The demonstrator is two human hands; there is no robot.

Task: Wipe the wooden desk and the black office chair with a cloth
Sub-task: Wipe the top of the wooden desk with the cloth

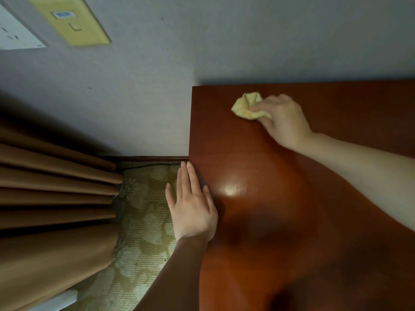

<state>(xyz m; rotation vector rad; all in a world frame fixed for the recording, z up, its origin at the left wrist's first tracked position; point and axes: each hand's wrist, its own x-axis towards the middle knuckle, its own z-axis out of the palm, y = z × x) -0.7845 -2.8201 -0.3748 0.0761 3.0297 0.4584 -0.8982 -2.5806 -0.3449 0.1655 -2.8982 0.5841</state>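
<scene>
Right hand [283, 122]: grip clamped on the cloth [246, 105], fingers and thumb curled round a crumpled yellow wad that sticks out past the fingertips. Cloth is down on the desk [258, 167] top, near the desk's far left corner, just short of both edges. Wrist is low, back of hand up, bare forearm running in across the desk from its right side.

Left hand [193, 205]: grip apart and holding nothing, fingers straight and close together, palm down over the desk's left edge. Thumb lies on the desk top; little finger is splayed out off the desk. Fingertips point toward the desk's far end, forearm coming up from the near side.

Desk top is glossy red-brown wood with a bright light spot just right of the left thumb. Off the desk's left side: patterned carpet [143, 209] and brown curtain [56, 187]. Behind the desk is a grey wall [157, 86] with a yellow wall plate [69, 21].
</scene>
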